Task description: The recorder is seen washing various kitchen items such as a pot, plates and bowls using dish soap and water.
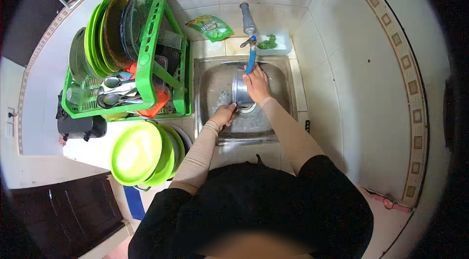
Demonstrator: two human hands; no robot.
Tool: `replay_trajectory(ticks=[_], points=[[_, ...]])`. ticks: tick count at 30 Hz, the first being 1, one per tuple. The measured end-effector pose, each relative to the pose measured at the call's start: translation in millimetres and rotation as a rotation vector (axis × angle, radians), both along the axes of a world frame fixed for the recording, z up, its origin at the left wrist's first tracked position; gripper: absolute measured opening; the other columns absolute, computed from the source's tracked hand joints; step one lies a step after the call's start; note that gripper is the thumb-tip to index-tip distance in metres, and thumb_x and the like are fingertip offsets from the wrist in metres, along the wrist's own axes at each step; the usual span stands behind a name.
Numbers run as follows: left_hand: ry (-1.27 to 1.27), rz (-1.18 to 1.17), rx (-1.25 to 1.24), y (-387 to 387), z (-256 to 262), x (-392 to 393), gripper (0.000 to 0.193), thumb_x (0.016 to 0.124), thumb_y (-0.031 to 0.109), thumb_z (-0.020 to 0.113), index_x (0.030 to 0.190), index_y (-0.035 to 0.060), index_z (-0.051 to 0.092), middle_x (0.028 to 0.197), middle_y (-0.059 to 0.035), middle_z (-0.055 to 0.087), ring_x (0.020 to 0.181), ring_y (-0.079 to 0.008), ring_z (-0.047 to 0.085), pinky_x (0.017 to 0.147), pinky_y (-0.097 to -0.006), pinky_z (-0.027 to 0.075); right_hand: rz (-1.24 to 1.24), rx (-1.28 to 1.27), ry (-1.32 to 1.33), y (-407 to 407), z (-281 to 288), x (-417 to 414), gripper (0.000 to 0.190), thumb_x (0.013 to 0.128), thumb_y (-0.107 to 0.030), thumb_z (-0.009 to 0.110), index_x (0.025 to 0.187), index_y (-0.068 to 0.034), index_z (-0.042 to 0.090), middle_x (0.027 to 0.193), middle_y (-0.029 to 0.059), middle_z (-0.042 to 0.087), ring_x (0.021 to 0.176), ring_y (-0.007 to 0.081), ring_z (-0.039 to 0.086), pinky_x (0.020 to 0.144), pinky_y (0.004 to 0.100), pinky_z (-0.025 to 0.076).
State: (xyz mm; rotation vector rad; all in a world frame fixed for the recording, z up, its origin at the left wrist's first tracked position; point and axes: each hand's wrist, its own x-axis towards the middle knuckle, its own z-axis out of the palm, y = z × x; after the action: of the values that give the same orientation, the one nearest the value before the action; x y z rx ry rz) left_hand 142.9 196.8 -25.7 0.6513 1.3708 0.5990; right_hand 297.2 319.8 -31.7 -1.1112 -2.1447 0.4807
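A shiny metal pot or bowl (240, 88) is tilted on its side in the stainless steel sink (209, 76). My left hand (223, 115) grips it by its lower edge or handle, thumb on top. My right hand (257, 85) lies with spread fingers against its right side, just below the end of the blue hose (251, 62) on the tap (250, 41). Whether water runs cannot be told. The drain (246, 108) shows partly below the pot. Behind the sink, a clear plastic container (284, 46) holds a green scrubber (268, 42).
A green dish rack (147, 76) with plates and spoons stands left of the sink. Lime-green plates (136, 152) are piled nearer me, at the left. A green detergent pouch (210, 28) leans by the tiled wall. The right wall (351, 76) rises close beside the sink.
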Motion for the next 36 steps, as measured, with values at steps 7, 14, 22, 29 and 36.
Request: replay_trajectory(ticks=[7, 14, 22, 29, 36], points=[[-0.451, 0.211, -0.216, 13.0, 8.7, 5.6, 0.036, 0.103, 0.039, 0.033, 0.093, 0.0073, 0.048, 0.062, 0.0039, 0.034, 0.045, -0.0067, 0.026, 0.040, -0.0223, 0.025, -0.035, -0.067, -0.008, -48.8, 8.2, -15.4, 0.067, 0.090, -0.025, 0.055, 0.146, -0.007, 0.025, 0.148, 0.0245, 0.022, 0.138, 0.0435, 0.019, 0.111, 0.0503, 0.017], [-1.204, 0.407, -0.247, 0.8, -0.7, 2.6, 0.037, 0.101, 0.039, 0.034, 0.103, 0.0059, 0.051, 0.061, 0.0048, 0.036, 0.047, -0.0059, 0.032, 0.039, -0.0207, 0.029, -0.414, -0.498, 0.560, -53.8, -7.7, -31.4, 0.069, 0.096, -0.051, 0.041, 0.143, -0.001, 0.030, 0.148, 0.0181, 0.029, 0.137, 0.0306, 0.027, 0.111, 0.0371, 0.022], [-1.201, 0.281, -0.275, -52.3, 21.5, -16.8, 0.036, 0.100, 0.040, 0.039, 0.106, 0.0068, 0.053, 0.064, 0.0064, 0.037, 0.046, -0.0018, 0.032, 0.039, -0.0173, 0.026, -0.232, -1.352, 1.141, -29.0, -5.5, 3.9, 0.056, 0.095, -0.051, 0.042, 0.129, -0.007, 0.050, 0.131, 0.0071, 0.053, 0.117, 0.0172, 0.049, 0.102, 0.0336, 0.035], [-0.822, 0.044, -0.250, -113.1, 43.4, -25.4, 0.050, 0.101, 0.049, 0.028, 0.114, 0.0064, 0.052, 0.061, 0.0074, 0.033, 0.042, -0.0026, 0.025, 0.037, -0.0188, 0.020, 0.229, -1.651, 0.916, -33.3, 12.7, 30.8, 0.043, 0.096, -0.040, 0.047, 0.116, -0.005, 0.060, 0.114, 0.0075, 0.065, 0.103, 0.0189, 0.061, 0.096, 0.0366, 0.045], [-0.736, 0.158, 0.034, -125.9, 68.7, 9.4, 0.045, 0.101, 0.046, 0.032, 0.111, 0.0063, 0.051, 0.064, 0.0052, 0.033, 0.049, -0.0052, 0.026, 0.043, -0.0209, 0.024, -0.133, -1.276, 0.860, -119.2, 33.8, 50.3, 0.060, 0.094, -0.057, 0.040, 0.122, -0.006, 0.052, 0.110, 0.0086, 0.064, 0.096, 0.0212, 0.061, 0.084, 0.0359, 0.047]])
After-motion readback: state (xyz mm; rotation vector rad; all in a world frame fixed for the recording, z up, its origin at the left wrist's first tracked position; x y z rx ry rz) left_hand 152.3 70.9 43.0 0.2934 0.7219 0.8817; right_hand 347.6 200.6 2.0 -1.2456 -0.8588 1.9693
